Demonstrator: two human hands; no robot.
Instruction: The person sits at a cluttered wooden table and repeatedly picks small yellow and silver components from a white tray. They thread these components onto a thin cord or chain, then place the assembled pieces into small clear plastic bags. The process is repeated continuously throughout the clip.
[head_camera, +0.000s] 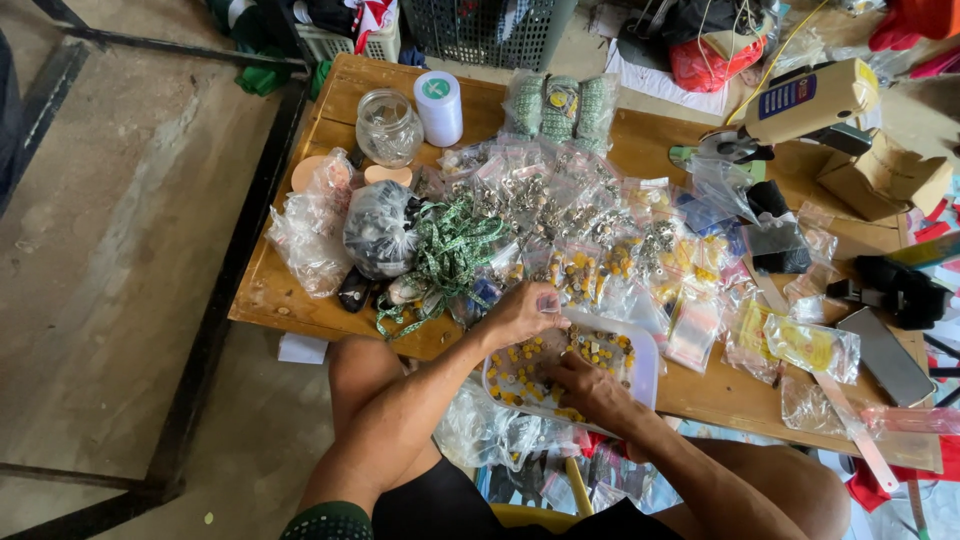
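Observation:
A white plastic tray (645, 352) holding several small yellow and dark buttons rests at the near edge of a low wooden table (330, 105). My left hand (522, 312) hovers over the tray's far left corner with its fingers pinched together; something tiny may be between them, too small to tell. My right hand (585, 388) rests inside the tray on the buttons, fingers curled down among them. Just beyond the tray lie several small clear bags (585, 265) of yellow buttons and metal fittings.
A green patterned ribbon (450, 250), a dark filled bag (378, 228), a glass jar (388, 127) and a white tape roll (438, 105) sit at the left. A handheld cutting machine (800, 105), a cardboard box (885, 178) and dark tools lie at the right. Concrete floor is left of the table.

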